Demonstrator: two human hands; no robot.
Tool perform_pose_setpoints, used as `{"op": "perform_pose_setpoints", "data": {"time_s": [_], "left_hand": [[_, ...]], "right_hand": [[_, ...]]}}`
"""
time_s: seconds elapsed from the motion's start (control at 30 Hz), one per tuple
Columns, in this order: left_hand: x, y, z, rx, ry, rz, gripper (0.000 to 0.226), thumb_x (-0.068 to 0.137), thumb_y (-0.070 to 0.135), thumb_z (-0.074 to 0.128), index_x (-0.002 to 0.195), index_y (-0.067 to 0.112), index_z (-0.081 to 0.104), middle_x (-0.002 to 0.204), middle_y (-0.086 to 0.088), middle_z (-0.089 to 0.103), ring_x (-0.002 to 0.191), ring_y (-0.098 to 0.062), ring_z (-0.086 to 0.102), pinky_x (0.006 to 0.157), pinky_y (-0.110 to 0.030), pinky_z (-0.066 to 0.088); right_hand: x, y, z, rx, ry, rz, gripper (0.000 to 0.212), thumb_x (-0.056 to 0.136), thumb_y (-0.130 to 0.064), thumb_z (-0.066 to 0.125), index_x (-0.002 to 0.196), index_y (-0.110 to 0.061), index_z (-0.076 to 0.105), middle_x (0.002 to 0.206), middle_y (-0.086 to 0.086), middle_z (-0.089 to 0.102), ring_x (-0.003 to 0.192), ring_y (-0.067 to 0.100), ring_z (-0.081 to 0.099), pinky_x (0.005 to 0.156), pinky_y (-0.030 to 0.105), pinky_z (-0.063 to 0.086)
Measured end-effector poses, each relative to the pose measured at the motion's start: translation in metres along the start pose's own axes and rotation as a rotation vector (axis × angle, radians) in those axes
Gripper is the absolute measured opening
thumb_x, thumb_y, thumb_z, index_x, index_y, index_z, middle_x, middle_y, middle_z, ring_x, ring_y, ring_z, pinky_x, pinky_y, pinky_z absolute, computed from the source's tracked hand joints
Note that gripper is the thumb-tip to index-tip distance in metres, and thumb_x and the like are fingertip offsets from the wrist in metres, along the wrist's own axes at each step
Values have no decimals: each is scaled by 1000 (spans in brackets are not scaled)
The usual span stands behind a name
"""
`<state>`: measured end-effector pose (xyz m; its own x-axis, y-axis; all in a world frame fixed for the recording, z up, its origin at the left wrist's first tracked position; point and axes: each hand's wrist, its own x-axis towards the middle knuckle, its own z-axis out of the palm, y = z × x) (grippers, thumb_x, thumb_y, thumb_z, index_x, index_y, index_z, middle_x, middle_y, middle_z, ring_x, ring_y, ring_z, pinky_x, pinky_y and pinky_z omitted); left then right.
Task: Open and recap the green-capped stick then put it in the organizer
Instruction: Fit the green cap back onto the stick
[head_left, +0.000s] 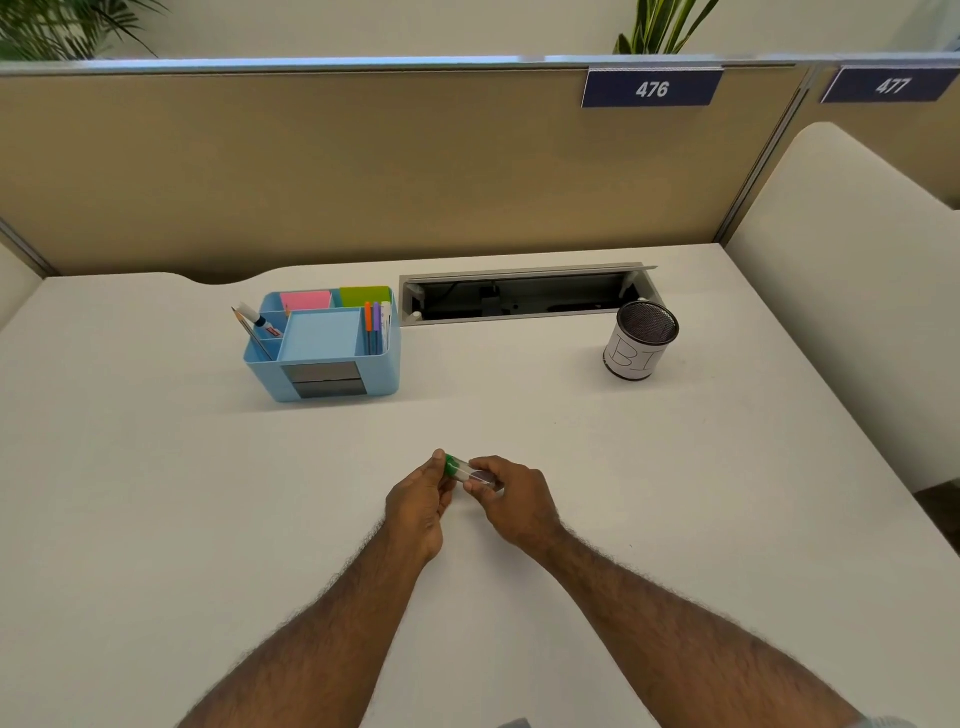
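Both hands hold a small stick (470, 472) with a green cap (451, 464) and a clear body, just above the middle of the white desk. My left hand (420, 501) pinches the green cap end. My right hand (511, 499) grips the clear body. The cap looks seated on the body. The light blue organizer (260, 366) stands further back to the left, with sticky notes, pens and a pencil in its compartments; its large middle compartment looks empty.
A black mesh cup (644, 340) with a white paper label stands at the back right. An open cable tray (524, 293) is set into the desk behind it. A tan partition (363, 171) closes off the back.
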<state>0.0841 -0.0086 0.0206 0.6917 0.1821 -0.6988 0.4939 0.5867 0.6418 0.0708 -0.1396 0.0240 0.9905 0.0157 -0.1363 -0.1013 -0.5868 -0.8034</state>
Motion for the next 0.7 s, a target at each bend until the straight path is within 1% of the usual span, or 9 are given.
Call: {"op": "perform_pose_setpoints", "data": {"time_s": [0.1, 0.2, 0.3, 0.37, 0.43, 0.53, 0.6, 0.67, 0.7], "left_hand": [[-1, -1, 0, -23, -17, 21, 30, 88, 16, 64, 115, 1, 65, 102, -10, 68, 90, -18, 65, 88, -30, 48], [0, 0, 1, -37, -38, 42, 28, 88, 14, 64, 113, 1, 65, 102, -11, 68, 94, -19, 64, 88, -29, 48], [-1, 1, 4, -20, -70, 70, 26, 88, 14, 63, 111, 1, 66, 100, -9, 69, 93, -18, 63, 92, -30, 48], [-1, 2, 6, -11, -89, 89, 21, 89, 14, 63, 106, 3, 68, 96, -8, 70, 91, -17, 63, 93, -30, 48], [-1, 3, 7, 3, -97, 115, 17, 89, 14, 63, 102, 5, 69, 96, -8, 70, 90, -16, 64, 89, -28, 49], [-1, 4, 9, 44, -89, 155, 21, 88, 14, 64, 105, 4, 69, 96, -7, 71, 89, -16, 64, 82, -24, 50], [-1, 6, 10, 92, -76, 179, 21, 87, 15, 65, 105, 6, 70, 96, -6, 71, 88, -15, 63, 78, -23, 49], [0, 8, 9, 163, -57, 208, 17, 86, 16, 67, 101, 10, 72, 95, -3, 72, 87, -14, 63, 76, -22, 49], [1, 9, 7, 210, -52, 221, 15, 85, 18, 68, 98, 13, 73, 96, -3, 72, 88, -13, 64, 78, -22, 48]], "right_hand": [[-1, -3, 1, 47, -5, 43, 30, 85, -34, 67, 113, -23, 68, 104, -7, 73, 90, 5, 62, 83, 20, 48], [-3, -8, 2, 256, -17, 191, 24, 85, -35, 68, 106, -24, 71, 100, -9, 73, 91, 7, 64, 83, 24, 51], [-4, -15, 0, 458, -44, 305, 15, 85, -33, 68, 97, -25, 72, 95, -2, 76, 86, 12, 66, 77, 27, 51], [-4, -19, -4, 538, -60, 341, 13, 85, -31, 69, 95, -24, 72, 97, 2, 76, 82, 12, 65, 72, 25, 51], [-4, -23, -8, 607, -80, 369, 10, 85, -29, 69, 93, -24, 72, 97, 2, 76, 80, 12, 64, 70, 24, 48], [-4, -25, -9, 689, -127, 424, 12, 88, -26, 67, 95, -19, 72, 96, 2, 75, 79, 12, 62, 71, 24, 46], [-3, -25, -8, 800, -171, 496, 13, 89, -21, 64, 96, -14, 72, 96, 5, 74, 78, 13, 59, 69, 25, 45], [-3, -26, -7, 874, -217, 548, 12, 90, -17, 63, 96, -11, 71, 96, 6, 73, 77, 13, 58, 68, 25, 43], [-2, -26, -8, 841, -246, 546, 13, 91, -19, 62, 97, -11, 71, 96, 5, 74, 77, 13, 58, 69, 25, 43]]}}
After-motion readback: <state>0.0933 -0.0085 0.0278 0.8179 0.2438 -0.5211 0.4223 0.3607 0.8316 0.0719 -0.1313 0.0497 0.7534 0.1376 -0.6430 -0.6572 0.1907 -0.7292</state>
